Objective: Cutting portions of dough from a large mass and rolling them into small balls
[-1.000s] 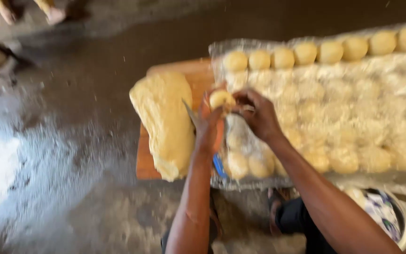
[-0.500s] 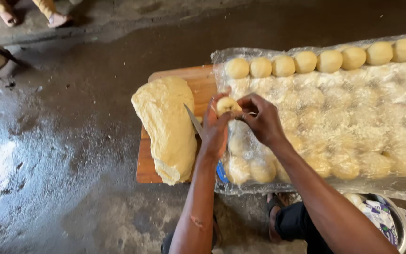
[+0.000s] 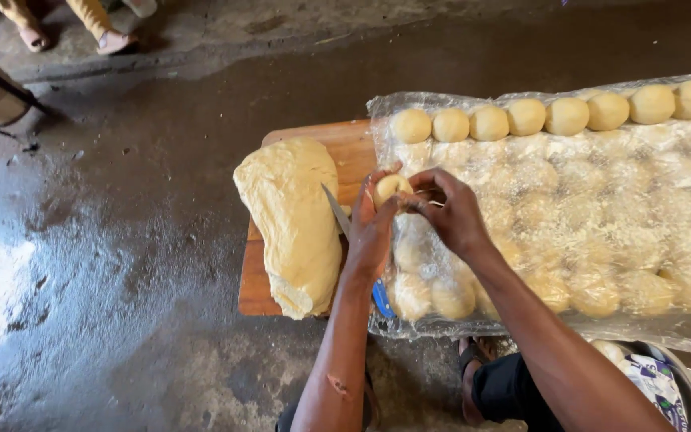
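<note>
As before, both hands [image 3: 413, 212] stay cupped and pinching one dough ball [image 3: 388, 189] above the board [image 3: 353, 148]

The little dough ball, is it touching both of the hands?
Touching. The head view shows the little dough ball cupped in the left hand, with the right hand fingertips pressed against its side.

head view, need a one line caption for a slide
Both hands, left hand and right hand, shape a small dough ball above a wooden board beside a large dough mass.
</note>
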